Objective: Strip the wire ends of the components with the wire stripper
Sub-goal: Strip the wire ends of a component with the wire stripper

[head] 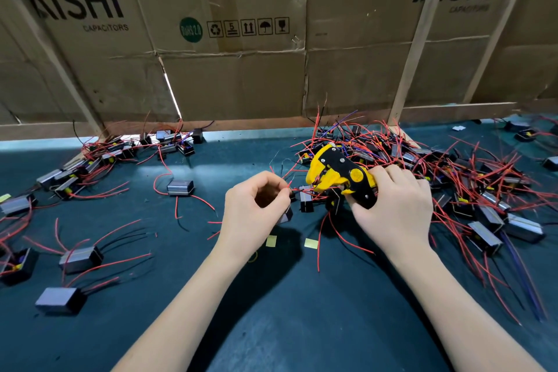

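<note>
While a tangled heap of components (437, 166) with red leads waits at the right of the green mat (271, 311), a looser scatter of components (81, 260) lies at the left, likely finished, so much seems left. Curled fingers of the left hand (253, 208) pinch a red wire (297, 189) leading to the mouth of the yellow-and-black wire stripper (341, 177), whose handles the right hand (395, 208) grips tightly.
</note>
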